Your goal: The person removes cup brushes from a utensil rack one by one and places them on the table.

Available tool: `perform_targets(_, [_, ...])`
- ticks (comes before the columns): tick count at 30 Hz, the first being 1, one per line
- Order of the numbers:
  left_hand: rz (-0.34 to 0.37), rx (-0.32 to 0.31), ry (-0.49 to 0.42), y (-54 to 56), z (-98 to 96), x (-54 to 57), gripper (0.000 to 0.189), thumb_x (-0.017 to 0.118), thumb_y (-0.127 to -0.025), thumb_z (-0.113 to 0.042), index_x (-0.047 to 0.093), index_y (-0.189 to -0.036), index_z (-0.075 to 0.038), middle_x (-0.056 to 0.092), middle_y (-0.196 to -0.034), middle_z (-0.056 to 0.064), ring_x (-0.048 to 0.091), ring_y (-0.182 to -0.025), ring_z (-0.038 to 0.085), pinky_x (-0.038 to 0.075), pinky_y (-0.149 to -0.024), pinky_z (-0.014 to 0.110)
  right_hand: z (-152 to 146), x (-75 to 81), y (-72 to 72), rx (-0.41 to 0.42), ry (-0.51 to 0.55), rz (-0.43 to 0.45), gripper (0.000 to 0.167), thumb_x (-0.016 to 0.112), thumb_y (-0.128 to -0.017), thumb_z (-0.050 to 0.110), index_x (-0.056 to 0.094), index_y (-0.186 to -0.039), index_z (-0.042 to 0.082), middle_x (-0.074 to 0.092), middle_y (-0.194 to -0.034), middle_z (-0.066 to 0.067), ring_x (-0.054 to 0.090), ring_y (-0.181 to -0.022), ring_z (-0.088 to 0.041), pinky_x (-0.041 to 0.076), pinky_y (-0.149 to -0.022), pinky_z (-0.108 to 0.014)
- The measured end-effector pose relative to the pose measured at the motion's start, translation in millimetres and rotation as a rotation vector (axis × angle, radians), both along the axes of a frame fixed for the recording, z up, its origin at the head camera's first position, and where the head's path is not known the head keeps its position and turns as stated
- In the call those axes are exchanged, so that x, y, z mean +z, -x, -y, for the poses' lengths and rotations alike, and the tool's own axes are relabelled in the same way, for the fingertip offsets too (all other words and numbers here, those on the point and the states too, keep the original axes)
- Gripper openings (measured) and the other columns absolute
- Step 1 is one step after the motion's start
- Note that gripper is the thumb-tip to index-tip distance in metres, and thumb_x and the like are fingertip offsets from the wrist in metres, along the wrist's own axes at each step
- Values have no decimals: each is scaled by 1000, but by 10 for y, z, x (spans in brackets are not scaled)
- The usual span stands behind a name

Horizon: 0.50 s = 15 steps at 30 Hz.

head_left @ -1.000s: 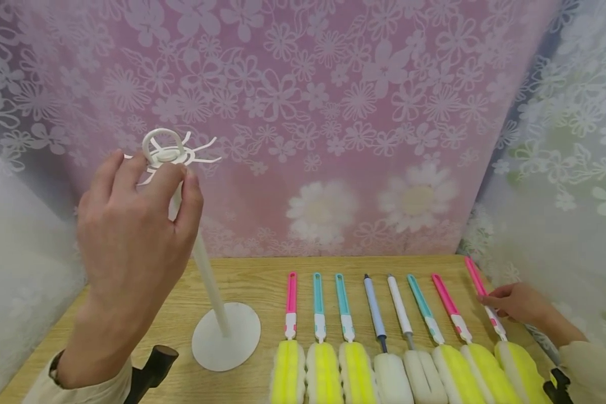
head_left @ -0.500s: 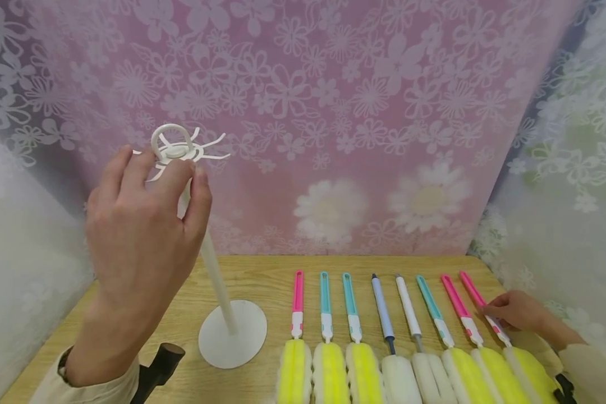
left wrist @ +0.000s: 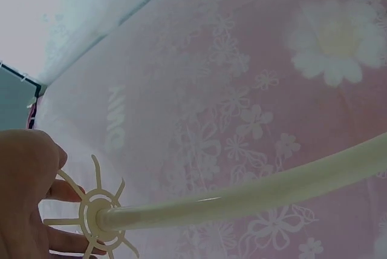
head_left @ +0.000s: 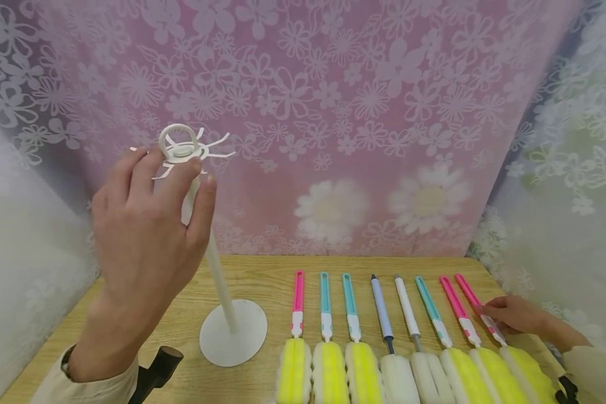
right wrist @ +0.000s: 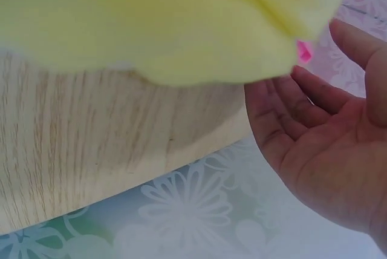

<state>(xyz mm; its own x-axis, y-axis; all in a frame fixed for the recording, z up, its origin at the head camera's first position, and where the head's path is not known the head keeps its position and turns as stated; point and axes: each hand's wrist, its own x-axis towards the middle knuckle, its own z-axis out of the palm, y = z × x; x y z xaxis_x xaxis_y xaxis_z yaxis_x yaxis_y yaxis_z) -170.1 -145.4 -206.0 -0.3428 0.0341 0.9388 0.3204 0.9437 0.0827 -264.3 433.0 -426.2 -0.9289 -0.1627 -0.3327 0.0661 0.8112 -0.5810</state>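
A white stand (head_left: 216, 269) rises from a round base (head_left: 232, 336) at left, topped by a hub of curved hooks (left wrist: 84, 210) and a ring handle. My left hand (head_left: 148, 230) grips the hooks at its top, fingers spread over the hub in the left wrist view. Far right, the thumb and fingers of my right hand (head_left: 520, 315) pinch the handle of a pink-handled sponge brush (head_left: 467, 287). Its yellow and white head (right wrist: 133, 17) lies on the table, filling the top of the right wrist view. Another pink-handled brush (head_left: 453, 297) lies close beside it.
Several more sponge brushes lie in a row: a pink one (head_left: 298, 292), teal ones (head_left: 325, 294), a blue-handled one (head_left: 381, 306) and a white-handled one (head_left: 406, 303). The wooden table (head_left: 262, 280) ends at a flowered pink curtain (head_left: 262, 196).
The rightmost pink-handled brush has moved left with my right hand, its handle now closer to its neighbour. My left hand stays on the stand's top. The head view has shifted slightly.
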Motion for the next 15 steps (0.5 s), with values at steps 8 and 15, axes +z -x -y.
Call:
perform_targets(8, [19,-81,35,47,37,-128,50,43,-93,-43,55,-130,-12,39,-140,28,22,-139,36,17,-106,55,71,120,-52,50,-95,-187,62,46,-101,32,37,-126,-24,50,-115,-40,56,-100,-47,52,-75,-49])
perform_targets(15, [-230,-237,-75,69,-44,-261,46,49,-89,-36,56,-129,-15,26,-147,22,19,-134,40,10,-106,57,311,235,-135,56,-82,-322,62,45,-101,33,35,-133,-19,36,-129,-44,48,-109,-56,48,-79,-59])
